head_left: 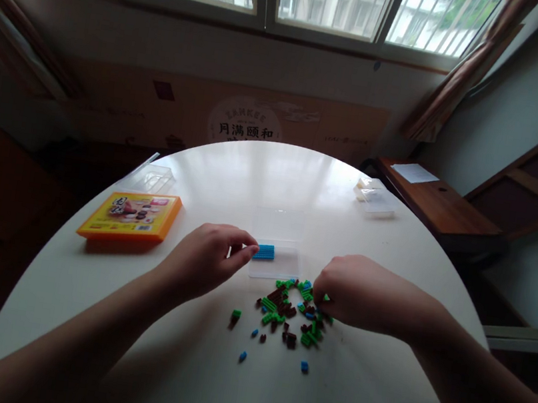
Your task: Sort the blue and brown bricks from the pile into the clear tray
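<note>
A small blue studded building plate [265,251] shows over a clear plastic box [284,269] with its lid side laid back. My left hand [213,257] pinches the plate's left edge between thumb and forefinger. In front of the box lies a loose pile of small green, brown and blue building bricks [276,304]. At the pile's right side my right hand [361,293] is closed, fingers curled down among the bricks; whatever they hold is hidden. A green brick with brown under it [236,316] and a blue brick [304,366] lie apart from the pile.
On the left of the round white table [182,377] sits an orange and yellow game box [130,216], with a clear plastic tray [151,178] behind it. Clear containers [375,197] stand at the back right. Beyond is a wooden side table [443,201] with paper on it.
</note>
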The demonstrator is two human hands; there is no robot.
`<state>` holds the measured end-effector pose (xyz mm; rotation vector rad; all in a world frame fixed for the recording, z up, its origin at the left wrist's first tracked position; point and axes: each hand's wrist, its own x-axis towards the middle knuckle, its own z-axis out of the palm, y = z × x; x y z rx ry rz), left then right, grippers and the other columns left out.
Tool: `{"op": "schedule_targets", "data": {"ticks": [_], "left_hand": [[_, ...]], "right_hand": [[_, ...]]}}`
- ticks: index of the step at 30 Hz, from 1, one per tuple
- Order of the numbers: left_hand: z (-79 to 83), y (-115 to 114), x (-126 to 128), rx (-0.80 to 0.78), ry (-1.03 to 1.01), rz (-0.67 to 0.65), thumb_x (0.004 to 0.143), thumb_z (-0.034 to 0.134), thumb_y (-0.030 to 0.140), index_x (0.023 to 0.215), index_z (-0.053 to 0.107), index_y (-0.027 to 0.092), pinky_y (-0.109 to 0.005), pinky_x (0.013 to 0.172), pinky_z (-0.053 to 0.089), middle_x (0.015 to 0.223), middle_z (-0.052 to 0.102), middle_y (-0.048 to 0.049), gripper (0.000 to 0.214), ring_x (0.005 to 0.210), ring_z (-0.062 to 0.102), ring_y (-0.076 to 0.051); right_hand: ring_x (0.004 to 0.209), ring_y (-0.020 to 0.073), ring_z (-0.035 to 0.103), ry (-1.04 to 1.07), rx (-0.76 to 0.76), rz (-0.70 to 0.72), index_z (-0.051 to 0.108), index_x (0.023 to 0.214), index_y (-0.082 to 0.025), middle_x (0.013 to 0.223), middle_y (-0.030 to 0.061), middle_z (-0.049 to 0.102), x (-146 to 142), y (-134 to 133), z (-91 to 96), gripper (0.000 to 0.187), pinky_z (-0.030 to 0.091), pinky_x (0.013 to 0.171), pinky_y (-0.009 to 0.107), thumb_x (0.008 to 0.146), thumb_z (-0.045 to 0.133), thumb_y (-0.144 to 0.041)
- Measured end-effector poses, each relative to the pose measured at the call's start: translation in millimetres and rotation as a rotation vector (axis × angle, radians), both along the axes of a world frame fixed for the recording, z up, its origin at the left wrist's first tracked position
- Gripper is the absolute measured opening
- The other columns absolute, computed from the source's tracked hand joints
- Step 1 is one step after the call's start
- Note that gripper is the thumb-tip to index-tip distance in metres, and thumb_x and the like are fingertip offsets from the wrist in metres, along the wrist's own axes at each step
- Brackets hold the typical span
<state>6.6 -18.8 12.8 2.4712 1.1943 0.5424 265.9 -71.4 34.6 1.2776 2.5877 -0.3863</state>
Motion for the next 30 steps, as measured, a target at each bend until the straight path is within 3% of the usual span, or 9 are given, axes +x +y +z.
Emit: {"op": "schedule_targets", "data": {"ticks": [9,20,25,30], "left_hand": [[2.5,0.0,0.0,-0.001,0.003,0.019,0.091,0.053,0.034,0.09,0.075,0.018,-0.024,0.061,0.048,0.083,0.075,-0.0046,0.027,0.068,0.064,-0.015],[2.5,1.1,-1.2,0.01,0.0,0.026,0.091,0.053,0.032,0.09,0.075,0.018,-0.024,0.06,0.048,0.083,0.076,-0.0043,0.026,0.069,0.065,-0.015],[3.6,0.1,-1.1,-0.004,0.007,0.063,0.09,0.053,0.033,0.09,0.075,0.019,-0.025,0.061,0.048,0.082,0.075,-0.0043,0.026,0.068,0.065,-0.016],[-0.7,1.5,0.8,-0.031,0.062,0.133,0.089,0.054,0.036,0.089,0.073,0.019,-0.027,0.06,0.045,0.082,0.073,-0.0047,0.026,0.068,0.064,-0.017]], "right_hand": [[0.051,0.0113,0.049,-0.031,0.066,-0.029,0.066,0.065,-0.02,0.061,0.0023,0.063,-5.6,-6.4,-0.1,0.018,0.023,0.051,0.026,0.077,0.052,-0.02],[0.058,0.0156,0.058,-0.055,0.059,-0.079,0.071,0.072,-0.018,0.068,0.0072,0.067,-11.5,-10.3,-5.5,0.021,0.03,0.055,0.027,0.082,0.053,-0.022],[0.058,0.0153,0.057,-0.042,0.104,-0.103,0.069,0.068,-0.018,0.066,0.0064,0.066,-12.1,-13.7,3.8,0.021,0.028,0.054,0.028,0.082,0.054,-0.023],[0.063,0.0156,0.059,0.05,0.115,-0.218,0.07,0.07,-0.02,0.067,0.0039,0.067,-14.0,-12.5,16.0,0.019,0.03,0.056,0.027,0.081,0.055,-0.024]]}}
